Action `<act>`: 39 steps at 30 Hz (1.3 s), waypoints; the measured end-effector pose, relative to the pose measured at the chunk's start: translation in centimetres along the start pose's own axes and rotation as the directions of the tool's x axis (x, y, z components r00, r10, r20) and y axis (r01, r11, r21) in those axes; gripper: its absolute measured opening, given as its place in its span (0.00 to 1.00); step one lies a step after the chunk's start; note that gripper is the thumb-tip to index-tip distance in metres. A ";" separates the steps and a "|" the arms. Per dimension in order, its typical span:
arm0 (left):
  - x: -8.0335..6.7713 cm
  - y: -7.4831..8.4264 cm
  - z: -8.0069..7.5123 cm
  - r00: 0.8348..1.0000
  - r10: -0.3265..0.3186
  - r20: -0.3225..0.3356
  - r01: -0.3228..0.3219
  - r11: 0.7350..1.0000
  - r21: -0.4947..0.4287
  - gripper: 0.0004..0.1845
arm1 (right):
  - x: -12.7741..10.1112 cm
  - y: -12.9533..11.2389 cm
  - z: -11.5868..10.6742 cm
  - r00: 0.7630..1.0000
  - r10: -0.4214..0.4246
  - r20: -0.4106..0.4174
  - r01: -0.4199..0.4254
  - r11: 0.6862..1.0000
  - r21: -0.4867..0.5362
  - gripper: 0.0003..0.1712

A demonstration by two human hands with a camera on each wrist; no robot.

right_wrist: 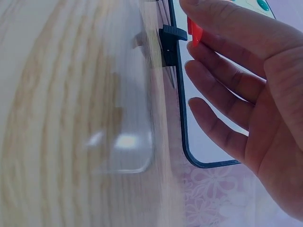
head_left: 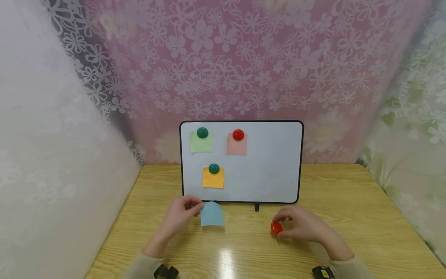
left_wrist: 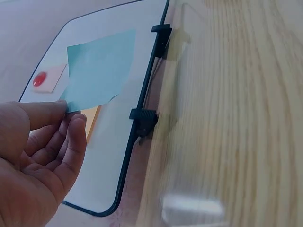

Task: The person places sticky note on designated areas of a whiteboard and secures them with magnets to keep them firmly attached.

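My left hand (head_left: 182, 212) pinches a blue sticky note (head_left: 212, 214) by its left edge, just in front of the whiteboard's lower frame. In the left wrist view the note (left_wrist: 102, 68) hangs flat from thumb and forefinger. To the right, my right hand (head_left: 302, 224) holds a round red magnet (head_left: 277, 228) between thumb and fingertips, over the table. Behind both hands stands a whiteboard (head_left: 268, 162) with a black frame. On it a green magnet (head_left: 202, 133) holds a light green note (head_left: 201, 145), a red magnet (head_left: 238, 135) a pink note (head_left: 237, 148), and another green magnet (head_left: 214, 168) an orange note (head_left: 213, 181).
The board stands on a wood-grain table (head_left: 244, 248), with a black foot (head_left: 256, 207) showing under its lower edge. A pink flowered curtain (head_left: 240, 69) hangs behind, and pale cloth walls (head_left: 52, 162) close in both sides.
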State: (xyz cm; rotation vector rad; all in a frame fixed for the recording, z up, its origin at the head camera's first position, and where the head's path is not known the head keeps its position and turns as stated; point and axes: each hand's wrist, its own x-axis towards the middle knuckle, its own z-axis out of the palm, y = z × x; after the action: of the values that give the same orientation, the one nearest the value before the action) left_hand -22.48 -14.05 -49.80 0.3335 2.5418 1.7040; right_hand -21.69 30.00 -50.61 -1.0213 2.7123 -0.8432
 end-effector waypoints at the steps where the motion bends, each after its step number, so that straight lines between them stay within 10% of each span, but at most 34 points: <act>1: 0.1 0.0 0.2 1.000 0.006 0.008 -0.006 1.000 0.000 0.04 | 0.0 0.0 0.0 1.000 0.003 -0.003 -0.003 1.000 -0.004 0.19; 39: 3.2 2.8 6.8 0.989 0.149 -0.023 -0.147 0.987 0.068 0.02 | 1.4 -0.9 -0.1 0.983 0.045 -0.177 -0.059 0.995 -0.074 0.20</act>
State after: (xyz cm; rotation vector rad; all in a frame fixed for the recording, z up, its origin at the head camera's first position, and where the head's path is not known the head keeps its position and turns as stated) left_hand -24.01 -6.24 -49.63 0.5185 2.6593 1.6857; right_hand -22.24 28.63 -49.89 -0.9263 2.9277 -0.8616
